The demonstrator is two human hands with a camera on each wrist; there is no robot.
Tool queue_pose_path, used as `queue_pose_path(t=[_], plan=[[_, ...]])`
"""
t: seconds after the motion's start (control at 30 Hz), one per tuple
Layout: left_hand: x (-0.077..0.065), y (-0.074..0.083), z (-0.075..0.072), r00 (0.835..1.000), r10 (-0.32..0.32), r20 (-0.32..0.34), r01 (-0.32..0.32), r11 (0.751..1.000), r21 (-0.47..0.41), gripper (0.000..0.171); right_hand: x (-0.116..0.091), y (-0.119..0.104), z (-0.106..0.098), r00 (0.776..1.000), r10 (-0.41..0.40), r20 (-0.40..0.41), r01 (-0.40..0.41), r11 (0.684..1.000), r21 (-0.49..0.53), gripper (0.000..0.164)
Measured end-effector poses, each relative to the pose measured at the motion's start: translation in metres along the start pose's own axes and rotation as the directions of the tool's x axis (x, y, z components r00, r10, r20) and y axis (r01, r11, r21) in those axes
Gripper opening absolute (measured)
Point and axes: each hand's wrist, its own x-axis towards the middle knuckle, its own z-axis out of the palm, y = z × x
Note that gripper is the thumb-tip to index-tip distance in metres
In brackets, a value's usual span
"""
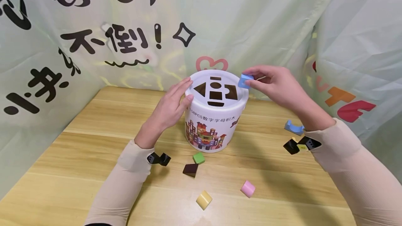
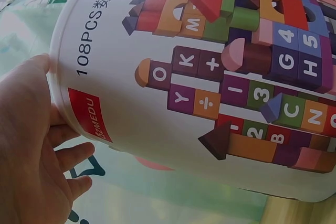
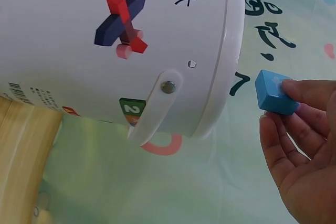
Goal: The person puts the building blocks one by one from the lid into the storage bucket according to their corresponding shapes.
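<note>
A white bucket (image 1: 209, 123) of building blocks stands upright on the table, its lid (image 1: 201, 101) cut with several shaped holes. My left hand (image 1: 168, 106) rests on the left side of its rim, fingers extended; the left wrist view shows those fingers (image 2: 74, 156) along the bucket's edge. With thumb and fingers my right hand (image 1: 276, 83) pinches a light blue block (image 1: 245, 81) at the lid's right rim. In the right wrist view this blue block (image 3: 274, 93) is held beyond the lid's edge, apart from the bucket's side.
On the wooden table (image 1: 157, 198) lie a green block (image 1: 199, 158), a dark brown block (image 1: 190, 170), a yellow block (image 1: 204, 200) and a pink block (image 1: 248, 188). A blue arched block (image 1: 294, 127) lies near the right wrist. Printed cloth (image 1: 267, 20) hangs behind the bucket.
</note>
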Motion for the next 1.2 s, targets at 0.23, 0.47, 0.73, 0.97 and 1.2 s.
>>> queue_pose_path(t=[0.23,0.47,0.73,0.97,1.2], plan=[[-0.001,0.001,0.000,1.000,-0.012,-0.003,0.012,1.000,-0.002,0.064,0.019,-0.005,0.004,0.998,-0.003,0.062,0.004,1.000,-0.009,0.032],[-0.002,0.001,0.000,1.000,-0.024,-0.001,0.024,1.000,0.013,0.063,0.040,-0.006,0.008,0.996,0.013,0.089,-0.011,1.000,-0.028,0.029],[-0.002,0.001,0.000,1.000,-0.019,-0.004,0.019,1.000,0.009,0.065,0.066,-0.004,0.018,0.992,0.031,0.124,-0.023,0.998,-0.060,0.029],[-0.001,0.003,0.000,1.000,-0.014,0.000,0.014,1.000,0.026,0.069,0.083,0.002,0.033,0.990,0.046,0.134,-0.043,0.999,-0.022,0.026],[-0.001,0.003,-0.001,1.000,-0.006,0.010,0.005,0.999,0.050,0.070,0.093,0.003,0.047,0.981,0.058,0.185,-0.052,0.998,-0.038,0.029]])
